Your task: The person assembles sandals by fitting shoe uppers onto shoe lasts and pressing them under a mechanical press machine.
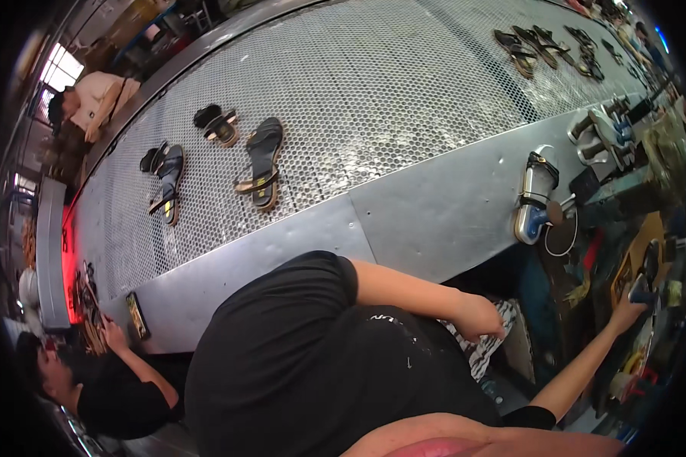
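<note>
My right hand (pixel 627 311) is at the right, closed around a blue-grey shoe last (pixel 642 291). A dark, sandal-like shape (pixel 649 260) shows just above it; whether it is strapped on the last I cannot make out. Nearer my body, my left hand (pixel 482 318) is curled at a black-and-white patterned cloth (pixel 486 354), its fingertips hidden. On the metal ledge to the right stands a strapped sandal on a blue last (pixel 540 186). More metal-coloured lasts (pixel 598 137) lie farther right.
A mesh conveyor (pixel 358 99) carries black sandals (pixel 264 164) at left and several more (pixel 537 46) far right. A phone (pixel 138 316) lies on the metal border (pixel 419 206). One co-worker (pixel 122 396) is at lower left, another (pixel 95 99) beyond the conveyor.
</note>
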The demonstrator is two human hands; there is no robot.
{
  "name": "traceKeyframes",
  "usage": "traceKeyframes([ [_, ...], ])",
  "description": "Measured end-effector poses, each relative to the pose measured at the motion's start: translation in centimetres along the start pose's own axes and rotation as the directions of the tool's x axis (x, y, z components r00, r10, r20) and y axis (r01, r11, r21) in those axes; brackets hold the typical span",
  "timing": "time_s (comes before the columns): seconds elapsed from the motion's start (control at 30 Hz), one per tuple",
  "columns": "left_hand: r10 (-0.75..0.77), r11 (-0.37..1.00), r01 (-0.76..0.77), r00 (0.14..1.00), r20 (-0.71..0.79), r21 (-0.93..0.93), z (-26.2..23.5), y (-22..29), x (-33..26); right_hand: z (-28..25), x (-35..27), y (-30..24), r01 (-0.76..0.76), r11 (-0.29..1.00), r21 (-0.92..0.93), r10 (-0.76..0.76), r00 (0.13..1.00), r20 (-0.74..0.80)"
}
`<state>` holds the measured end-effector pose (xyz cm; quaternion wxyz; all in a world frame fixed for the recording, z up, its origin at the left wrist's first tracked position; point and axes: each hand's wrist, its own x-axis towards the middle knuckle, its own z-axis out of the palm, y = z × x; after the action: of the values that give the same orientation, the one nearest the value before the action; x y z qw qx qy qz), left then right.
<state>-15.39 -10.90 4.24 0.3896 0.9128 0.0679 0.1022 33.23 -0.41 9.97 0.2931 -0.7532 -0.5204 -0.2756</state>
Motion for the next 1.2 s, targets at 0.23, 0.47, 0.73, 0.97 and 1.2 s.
traceKeyframes([
  [0.23, -0.190, 0.912, 0.411, 0.427, -0.884, 0.003, -15.7, 0.1, -19.4, -3.4, 0.5, -2.5, -0.190, 0.973, 0.128, 0.170, 0.973, 0.156],
  [0.47, -0.084, -0.551, 0.461, -0.860, -0.503, -0.695, -17.7, -4.7, -55.8, -4.9, 0.7, -11.4, -0.406, 0.910, -0.086, 0.413, 0.871, 0.265],
  [0.73, -0.253, -0.401, 0.603, -0.796, -0.550, -0.689, -19.3, -9.4, -57.6, -5.9, -0.2, -9.8, -0.392, 0.918, 0.056, 0.385, 0.917, 0.100],
  [0.97, -0.358, -0.180, 0.696, -0.705, -0.612, -0.696, -23.2, -13.5, -56.3, -7.2, -0.3, -10.5, -0.423, 0.903, 0.080, 0.409, 0.901, 0.146],
  [1.2, -0.344, 0.284, 0.923, -0.156, -0.926, -0.261, -24.5, -15.1, -51.5, -7.4, -0.5, -10.8, -0.416, 0.903, 0.112, 0.392, 0.901, 0.185],
])
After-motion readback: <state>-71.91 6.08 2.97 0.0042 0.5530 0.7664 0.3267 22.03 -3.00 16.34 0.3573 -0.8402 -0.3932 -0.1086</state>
